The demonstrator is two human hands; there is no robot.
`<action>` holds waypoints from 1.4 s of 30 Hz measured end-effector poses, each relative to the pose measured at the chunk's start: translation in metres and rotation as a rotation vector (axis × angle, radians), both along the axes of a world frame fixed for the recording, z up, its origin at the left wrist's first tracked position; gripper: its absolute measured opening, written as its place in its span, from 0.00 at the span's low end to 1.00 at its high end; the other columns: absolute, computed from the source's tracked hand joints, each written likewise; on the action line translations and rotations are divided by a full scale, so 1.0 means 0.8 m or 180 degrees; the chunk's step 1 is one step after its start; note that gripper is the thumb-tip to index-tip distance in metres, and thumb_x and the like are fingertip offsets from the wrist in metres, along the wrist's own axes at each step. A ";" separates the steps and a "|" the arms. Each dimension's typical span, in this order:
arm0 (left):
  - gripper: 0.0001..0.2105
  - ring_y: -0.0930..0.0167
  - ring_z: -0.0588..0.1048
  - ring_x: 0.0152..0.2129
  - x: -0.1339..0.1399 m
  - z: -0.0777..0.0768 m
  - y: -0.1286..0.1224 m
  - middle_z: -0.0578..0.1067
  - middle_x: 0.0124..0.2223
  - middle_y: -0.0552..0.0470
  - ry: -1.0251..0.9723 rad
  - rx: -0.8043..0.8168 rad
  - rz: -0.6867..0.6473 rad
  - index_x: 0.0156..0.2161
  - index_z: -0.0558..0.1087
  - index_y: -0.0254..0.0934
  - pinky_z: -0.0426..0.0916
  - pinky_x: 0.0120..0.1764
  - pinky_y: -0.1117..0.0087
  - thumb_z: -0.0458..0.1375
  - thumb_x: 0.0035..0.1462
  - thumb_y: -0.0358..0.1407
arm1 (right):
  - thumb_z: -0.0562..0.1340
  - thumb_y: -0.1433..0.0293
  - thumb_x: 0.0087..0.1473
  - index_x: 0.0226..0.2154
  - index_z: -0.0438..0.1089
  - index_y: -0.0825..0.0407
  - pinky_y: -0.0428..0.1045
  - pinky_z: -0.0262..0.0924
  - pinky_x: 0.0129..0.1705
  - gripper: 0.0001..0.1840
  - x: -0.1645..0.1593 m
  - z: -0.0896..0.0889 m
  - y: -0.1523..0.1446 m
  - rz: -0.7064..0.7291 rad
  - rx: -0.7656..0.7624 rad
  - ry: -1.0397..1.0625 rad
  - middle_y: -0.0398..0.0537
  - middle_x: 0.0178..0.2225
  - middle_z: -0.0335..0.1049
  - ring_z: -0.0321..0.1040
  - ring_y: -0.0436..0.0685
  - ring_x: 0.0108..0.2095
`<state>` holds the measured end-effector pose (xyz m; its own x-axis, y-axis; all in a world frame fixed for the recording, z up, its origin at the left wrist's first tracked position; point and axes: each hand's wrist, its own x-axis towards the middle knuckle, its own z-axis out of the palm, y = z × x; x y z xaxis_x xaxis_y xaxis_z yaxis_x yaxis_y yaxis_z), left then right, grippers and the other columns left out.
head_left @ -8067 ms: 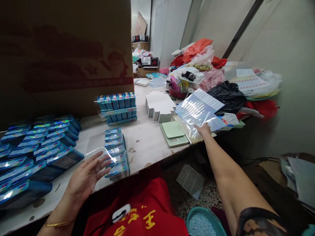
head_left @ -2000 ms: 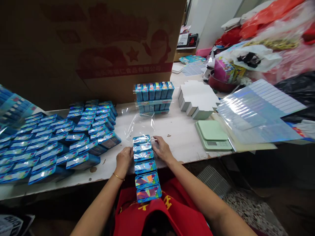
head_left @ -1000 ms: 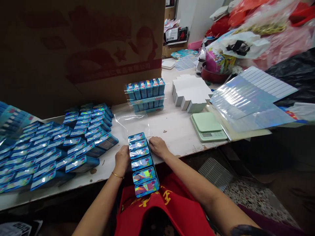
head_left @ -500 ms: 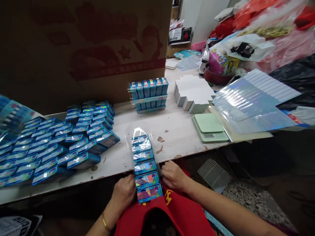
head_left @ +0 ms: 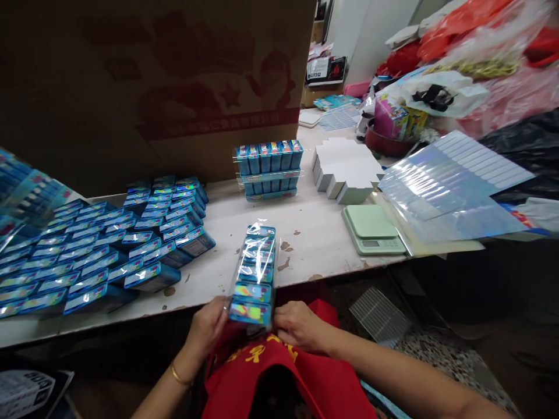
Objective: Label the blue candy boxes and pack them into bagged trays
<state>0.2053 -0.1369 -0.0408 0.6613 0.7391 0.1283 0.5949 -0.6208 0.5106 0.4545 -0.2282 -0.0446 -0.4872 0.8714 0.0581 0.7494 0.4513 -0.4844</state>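
A row of small blue boxes point(head_left: 253, 291) lies inside a clear plastic bag point(head_left: 233, 270), reaching from the table's front edge toward my red apron point(head_left: 279, 372). My left hand point(head_left: 209, 320) is closed on the bag's near left side, fingers pinched together. On the near right side, my right hand point(head_left: 301, 326) is curled with its fingers closed at the bag's edge; its fingertips are partly hidden. Glare covers the middle boxes. Farther back, two stacked rows of similar boxes point(head_left: 271, 158) stand wrapped in clear film.
Many loose blue boxes point(head_left: 100, 256) cover the table's left side. A large cardboard carton point(head_left: 196, 75) stands behind them. To the right are a stack of white card point(head_left: 347, 160), a green scale point(head_left: 373, 227) and shiny plastic sheets point(head_left: 445, 186). Bags point(head_left: 493, 70) are heaped beyond.
The bagged row has moved away from my body and now leans to the right instead of the left. Both hands have shifted slightly left and down, staying at its sides.
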 end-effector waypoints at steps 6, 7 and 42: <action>0.12 0.70 0.71 0.26 -0.025 0.010 0.068 0.72 0.27 0.50 -0.0723 -0.0151 0.1947 0.29 0.69 0.36 0.66 0.33 0.69 0.47 0.54 0.41 | 0.53 0.69 0.51 0.28 0.68 0.49 0.46 0.49 0.26 0.09 -0.093 0.009 0.059 -0.0090 0.0029 0.0240 0.43 0.31 0.72 0.63 0.51 0.28; 0.12 0.70 0.71 0.26 -0.029 0.011 0.073 0.72 0.29 0.50 -0.1056 -0.0259 0.2214 0.32 0.69 0.36 0.67 0.33 0.69 0.48 0.54 0.41 | 0.54 0.70 0.51 0.28 0.69 0.49 0.45 0.50 0.27 0.09 -0.100 0.014 0.068 -0.0122 0.0001 0.0383 0.43 0.30 0.72 0.64 0.51 0.28; 0.14 0.78 0.58 0.15 0.075 0.220 0.214 0.66 0.19 0.54 -0.2053 -0.1353 0.1582 0.20 0.71 0.34 0.49 0.17 0.76 0.63 0.36 0.45 | 0.68 0.63 0.29 0.16 0.66 0.55 0.43 0.51 0.22 0.14 0.128 0.182 0.234 -0.2243 -0.0530 0.3840 0.38 0.14 0.61 0.55 0.45 0.18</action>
<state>0.2656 0.0347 0.1354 0.1495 0.9887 0.0144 0.2635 -0.0539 0.9631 0.5572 -0.0413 0.1011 0.3233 0.9463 -0.0051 -0.1180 0.0349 -0.9924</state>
